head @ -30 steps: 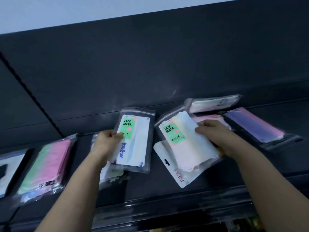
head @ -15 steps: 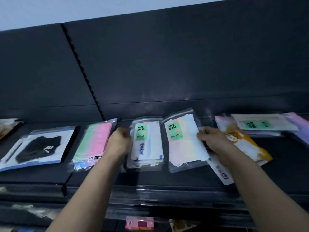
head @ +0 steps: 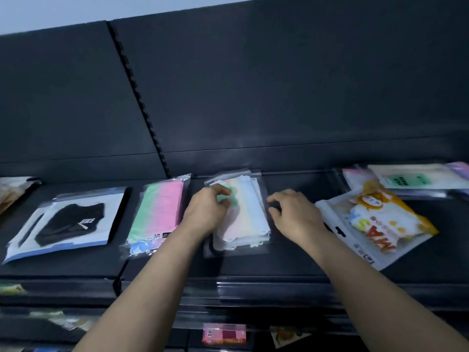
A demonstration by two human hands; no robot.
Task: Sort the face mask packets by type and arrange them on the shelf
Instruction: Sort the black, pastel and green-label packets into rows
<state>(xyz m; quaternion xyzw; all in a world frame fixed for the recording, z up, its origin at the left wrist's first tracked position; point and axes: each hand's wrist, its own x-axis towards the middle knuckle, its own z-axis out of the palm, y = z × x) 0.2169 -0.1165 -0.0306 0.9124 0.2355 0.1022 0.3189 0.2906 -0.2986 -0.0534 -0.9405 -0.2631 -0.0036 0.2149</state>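
Centre frame, the left hand (head: pixel 205 212) grips stacked face mask packets (head: pixel 248 219) on the shelf (head: pixel 291 262); the right hand (head: pixel 294 214), fingers relaxed, touches their right edge.

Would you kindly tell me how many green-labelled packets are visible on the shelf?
2: the middle packet under the left hand, and the far-right packet; others may hide beneath.

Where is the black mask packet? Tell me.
Head view: the black mask packet lies flat on the shelf, left side, just left of the green-and-pink mask packet.
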